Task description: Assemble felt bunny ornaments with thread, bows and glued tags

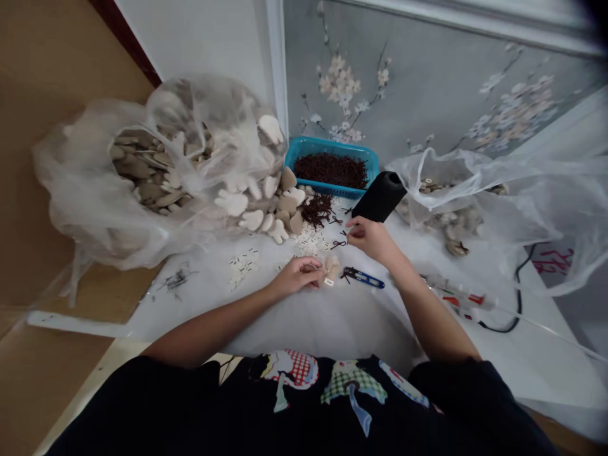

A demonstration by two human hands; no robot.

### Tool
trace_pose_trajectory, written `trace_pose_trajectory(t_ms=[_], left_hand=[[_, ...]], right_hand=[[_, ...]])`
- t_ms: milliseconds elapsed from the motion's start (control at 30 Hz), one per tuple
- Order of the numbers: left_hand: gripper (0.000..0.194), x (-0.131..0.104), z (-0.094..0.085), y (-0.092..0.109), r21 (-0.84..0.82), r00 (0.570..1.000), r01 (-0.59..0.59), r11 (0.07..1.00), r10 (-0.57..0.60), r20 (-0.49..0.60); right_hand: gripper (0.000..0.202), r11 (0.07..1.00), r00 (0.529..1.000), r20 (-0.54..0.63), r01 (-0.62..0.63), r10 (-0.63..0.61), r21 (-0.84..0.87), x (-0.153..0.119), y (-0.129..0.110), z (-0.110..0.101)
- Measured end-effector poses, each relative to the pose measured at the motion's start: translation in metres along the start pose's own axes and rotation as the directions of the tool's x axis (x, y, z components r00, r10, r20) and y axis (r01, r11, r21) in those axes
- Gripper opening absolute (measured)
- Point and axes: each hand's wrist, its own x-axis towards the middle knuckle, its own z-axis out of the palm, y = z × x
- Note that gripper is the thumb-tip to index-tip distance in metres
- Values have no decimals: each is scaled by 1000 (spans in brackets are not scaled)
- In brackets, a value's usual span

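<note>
My left hand [298, 277] is closed on the edge of a small beige padded fabric piece [332, 267], which bears a little white label [329, 282] with dark print. To the right, my right hand [370, 239] is raised over the table with its thumb and fingers pinched together; whatever is between the fingertips is too small to make out. Small dark brown ribbon bows [338, 244] lie just beside those fingertips. Blue-handled thread snips [365, 277] rest between my hands, pointing left. Loose white labels [311, 240] are scattered beyond my left hand.
Plastic bags [95, 190] full of beige and white padded shapes stand at left. A blue basket [332, 144] of brown bows sits behind, near a black cylinder [377, 199]. Another bag [456, 202] stands at right, with a glue gun-like tool [456, 294] and cable in front.
</note>
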Motion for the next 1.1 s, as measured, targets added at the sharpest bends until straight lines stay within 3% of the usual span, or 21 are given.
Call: trace_pose_trajectory(t_ms=[67,167,233,333,467,567,667,767,1000,1100], left_hand=[[36,-1,-1,2,21,1000,-5,1000,4,14],[31,-2,0,6,71,998,-3,997,-1,62],[27,-2,1,9,130,995,-5,991,-8,104],[25,-1,4,12,303,988,-53,952,5,156],[28,4,7,10,456,979,-129,880,40,200],[30,6,8,9,453,983,-102,886,20,182],[31,4,11,8,401,985,-99,911,34,168],[31,2,13,8,368,986,-115,923,60,156],[34,-1,15,3,384,982,-140,913,78,171],[34,-5,17,6,466,974,-228,855,203,104]], right_hand=[[25,992,999,30,-21,17,126,-30,4,-7],[17,931,991,130,-57,11,359,-79,7,0],[10,929,990,141,-71,21,362,-104,9,12],[9,941,998,33,-64,56,333,-124,12,26],[9,930,993,-100,-24,65,366,-132,18,29],[11,926,987,-136,-30,87,377,-138,21,27],[16,950,983,-181,30,28,311,-143,24,29],[16,967,983,-179,82,-39,243,-142,28,34],[15,978,987,-159,65,-33,197,-136,33,40],[16,983,986,-162,67,-39,171,-136,34,40]])
